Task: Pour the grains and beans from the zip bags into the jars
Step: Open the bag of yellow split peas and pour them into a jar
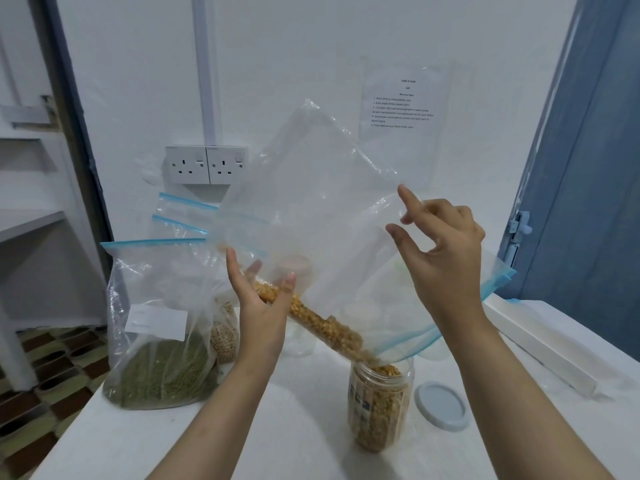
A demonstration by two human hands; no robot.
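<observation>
Pouring: left hand (263, 306) cradles the bag (311, 216), fingers loosely curled; right hand (446, 251) pinches its side. Keep the mouth over the jar (381, 407), nearly full; go slow.

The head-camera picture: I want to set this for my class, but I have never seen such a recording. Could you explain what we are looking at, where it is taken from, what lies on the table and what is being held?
There is no machine here. The single picture comes from a camera worn on a person's head, looking forward and down, so the two bare arms reaching in belong to the wearer.

The left hand cradles the lower edge of a clear zip bag from beneath. The right hand holds the bag's upper side, though some fingers stick out loosely. The bag is tilted so yellow split beans slide out of its open corner into a clear jar, which is nearly full.

On the white table beside the jar lies its grey lid. At the left stand a bag of green beans and further bags behind it.
</observation>
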